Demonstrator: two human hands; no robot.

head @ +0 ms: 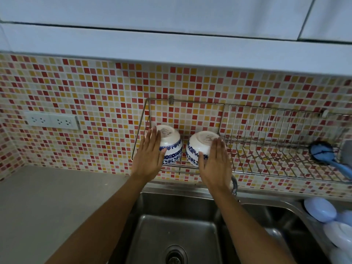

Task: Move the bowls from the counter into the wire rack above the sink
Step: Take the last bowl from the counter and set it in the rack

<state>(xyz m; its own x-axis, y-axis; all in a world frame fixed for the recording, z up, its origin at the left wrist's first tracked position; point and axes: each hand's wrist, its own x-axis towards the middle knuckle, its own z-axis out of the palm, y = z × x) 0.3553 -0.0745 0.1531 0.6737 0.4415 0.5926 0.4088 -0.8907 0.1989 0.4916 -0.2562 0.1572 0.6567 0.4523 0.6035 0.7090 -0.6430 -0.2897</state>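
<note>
Bowls: two, both in the wire rack above the sink, at its left end, upside down and tilted so the foot rings face me and the rims lean toward the tiled wall. Left bowl and right bowl sit just beside each other; I cannot tell whether they touch. Look: white glazed body, blue floral band round the outside near the rim, bare white base with a faint mark on it. Handling, my judgement: ceramic, stiff, moderately heavy, breakable if knocked against the wires or each other; the glaze is probably slick, worse if wet. Best hold would be a spread palm over the rounded wall with fingertips near the foot ring, or a pinch across the rim; the foot ring alone looks too shallow to trust. Left hand lies flat with fingers extended against the left flank of the left bowl. Right hand is likewise flat and extended, over the right flank of the right bowl. Neither hand is curled round anything; they read as released, pressing or steadying at most. Tabletop to the left shows no bowls. A blue brush rests at the rack's far right.
</note>
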